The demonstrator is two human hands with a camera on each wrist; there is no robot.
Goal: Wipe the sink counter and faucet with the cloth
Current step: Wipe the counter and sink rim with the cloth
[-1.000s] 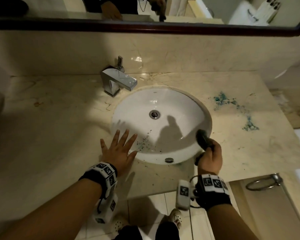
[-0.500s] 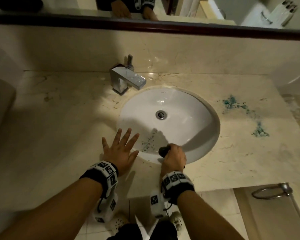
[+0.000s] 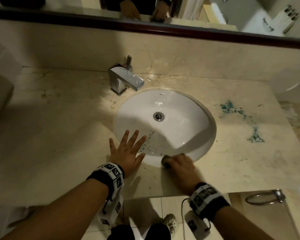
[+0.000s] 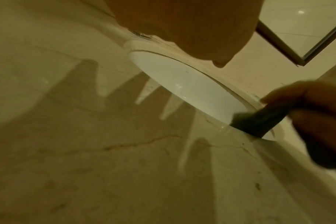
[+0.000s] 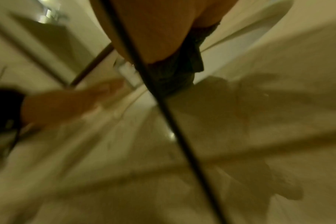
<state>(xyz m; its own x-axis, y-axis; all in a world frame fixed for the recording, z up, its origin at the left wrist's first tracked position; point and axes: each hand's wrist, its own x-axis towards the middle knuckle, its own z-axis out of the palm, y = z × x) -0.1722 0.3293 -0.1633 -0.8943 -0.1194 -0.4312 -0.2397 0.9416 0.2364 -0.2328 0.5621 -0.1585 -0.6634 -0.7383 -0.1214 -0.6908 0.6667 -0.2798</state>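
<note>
The counter (image 3: 62,129) was far from clean: blue-green stains (image 3: 232,108) at right of frame, specks inside the sink (image 3: 203,108), and the faucet (image 3: 125,80) at upper centre looked untouched. Our left hand (image 3: 126,151) lay flat, fingers spread. Our right hand (image 3: 180,166) gripped the dark cloth (image 3: 165,161) at the sink's lower rim.

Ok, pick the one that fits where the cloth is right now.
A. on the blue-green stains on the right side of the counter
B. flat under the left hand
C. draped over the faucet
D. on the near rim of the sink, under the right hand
D: the right hand holds the dark cloth on the near rim of the sink, while the left hand lies flat and bare on the counter.
</note>
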